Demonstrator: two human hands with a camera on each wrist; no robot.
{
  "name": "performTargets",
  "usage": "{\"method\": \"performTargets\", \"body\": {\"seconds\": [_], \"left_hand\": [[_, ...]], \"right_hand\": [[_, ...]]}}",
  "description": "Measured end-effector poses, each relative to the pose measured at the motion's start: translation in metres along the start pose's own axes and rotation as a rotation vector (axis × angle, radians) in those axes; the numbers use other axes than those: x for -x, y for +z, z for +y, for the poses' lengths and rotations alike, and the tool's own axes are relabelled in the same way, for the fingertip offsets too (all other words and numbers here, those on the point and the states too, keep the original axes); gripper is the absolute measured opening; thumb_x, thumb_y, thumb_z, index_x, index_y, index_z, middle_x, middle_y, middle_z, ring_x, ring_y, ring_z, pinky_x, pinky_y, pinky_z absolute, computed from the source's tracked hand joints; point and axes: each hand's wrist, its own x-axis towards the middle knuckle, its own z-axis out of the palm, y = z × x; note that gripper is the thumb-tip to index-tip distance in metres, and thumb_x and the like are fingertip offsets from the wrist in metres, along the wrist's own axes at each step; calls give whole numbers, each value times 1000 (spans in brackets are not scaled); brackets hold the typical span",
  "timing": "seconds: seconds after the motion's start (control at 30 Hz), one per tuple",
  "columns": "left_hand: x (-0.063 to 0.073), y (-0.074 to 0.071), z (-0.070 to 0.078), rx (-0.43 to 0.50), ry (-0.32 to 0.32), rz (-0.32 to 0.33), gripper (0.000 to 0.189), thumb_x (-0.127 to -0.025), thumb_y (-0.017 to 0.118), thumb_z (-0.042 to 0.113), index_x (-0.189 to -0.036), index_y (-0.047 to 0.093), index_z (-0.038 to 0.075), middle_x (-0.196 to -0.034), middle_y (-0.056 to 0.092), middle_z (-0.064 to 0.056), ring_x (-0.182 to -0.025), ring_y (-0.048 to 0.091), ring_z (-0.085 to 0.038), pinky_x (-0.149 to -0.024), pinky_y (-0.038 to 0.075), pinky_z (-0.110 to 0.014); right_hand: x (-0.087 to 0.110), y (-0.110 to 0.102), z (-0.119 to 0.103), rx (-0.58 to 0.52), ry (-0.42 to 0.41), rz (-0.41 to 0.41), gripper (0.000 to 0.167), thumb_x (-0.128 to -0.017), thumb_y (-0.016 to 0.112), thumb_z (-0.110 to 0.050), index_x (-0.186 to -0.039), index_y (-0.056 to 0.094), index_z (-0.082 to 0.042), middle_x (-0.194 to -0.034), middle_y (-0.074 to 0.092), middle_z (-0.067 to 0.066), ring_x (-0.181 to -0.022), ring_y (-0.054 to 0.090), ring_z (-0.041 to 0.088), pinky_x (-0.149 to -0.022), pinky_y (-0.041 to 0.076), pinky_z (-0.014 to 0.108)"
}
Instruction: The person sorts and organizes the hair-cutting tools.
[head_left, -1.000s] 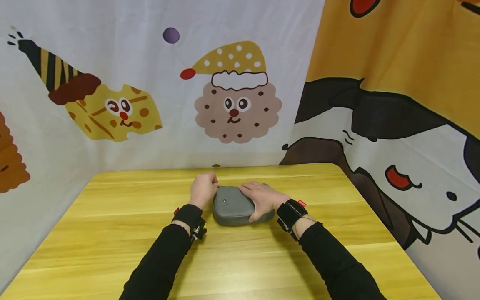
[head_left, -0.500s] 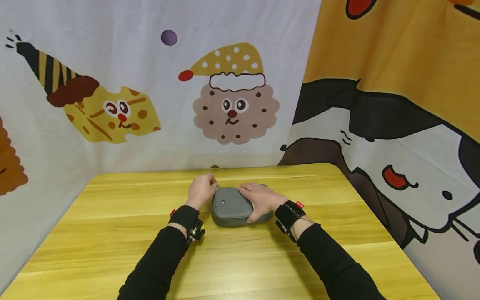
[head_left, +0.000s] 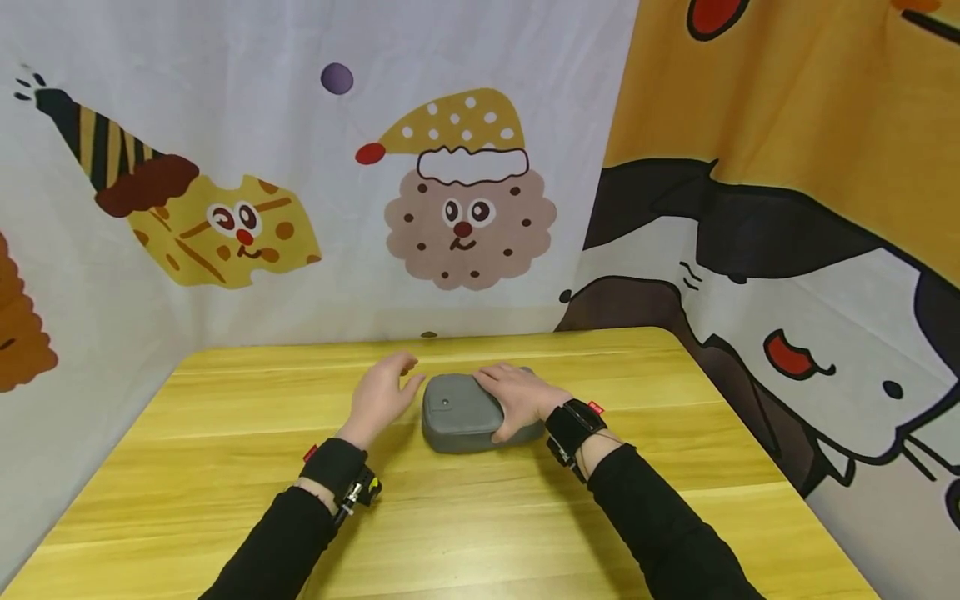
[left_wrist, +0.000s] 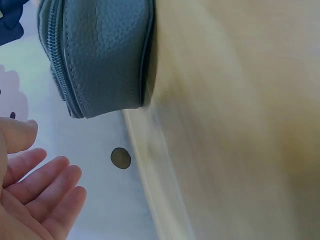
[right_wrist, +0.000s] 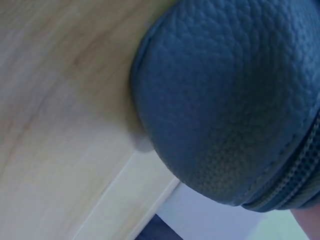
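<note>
A grey pebbled-leather zip pouch point(head_left: 453, 421) lies on the wooden table, a small snap stud on its top at the left end. My right hand point(head_left: 521, 396) grips its right part, thumb down the near side and fingers spread over the top towards the far edge. Left of the pouch is my left hand point(head_left: 381, 396), apart from it, holding nothing, its fingers loosely bent and the thumb away from them. In the left wrist view the zipper point(left_wrist: 57, 60) runs closed along the pouch's end. The right wrist view is mostly filled by the other rounded end point(right_wrist: 215, 100).
The light wooden table point(head_left: 225, 467) extends around the pouch on every side. Behind its far edge hangs a white curtain point(head_left: 330, 308) with cartoon prints, and a yellow and black one is at the right. Each wrist wears a black strap point(head_left: 337, 467) with a small camera.
My left hand has let go at the pouch's far left corner, drawn back to the left and opened its fingers. The right hand and the pouch have stayed in place.
</note>
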Motion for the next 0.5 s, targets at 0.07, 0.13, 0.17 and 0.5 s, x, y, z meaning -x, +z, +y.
{"method": "performTargets", "body": {"seconds": [0.07,0.13,0.17,0.5], "left_hand": [[6,-4,-2,3,-5,-2,34,-95,69,20,-120,65,-1,-111,68,-17,-101,65,-32,-84,53,-47],[11,-8,-4,12,-11,-3,35,-95,69,21,-121,64,-1,-112,67,-18,-102,64,-33,-85,53,-48],[14,-10,-4,16,-12,-4,36,-95,69,21,-122,64,-2,-112,67,-18,-102,64,-34,-85,53,-48],[38,-17,-4,59,-28,-63,41,-94,70,20,-127,60,-5,-115,66,-19,-104,63,-35,-87,52,-48]], "right_hand": [[-1,-1,0,4,1,0,110,-69,84,-48,-154,30,-3,-154,36,15,-141,32,34,-113,31,47],[-2,-3,0,5,12,-8,111,-70,84,-48,-155,30,-3,-155,35,15,-142,31,34,-113,31,47],[-2,-3,0,2,18,-9,110,-70,84,-49,-155,30,-4,-155,34,15,-142,31,34,-114,31,47],[-17,-5,-2,14,45,-30,108,-73,81,-50,-156,29,-6,-156,33,13,-143,30,32,-115,29,45]]}}
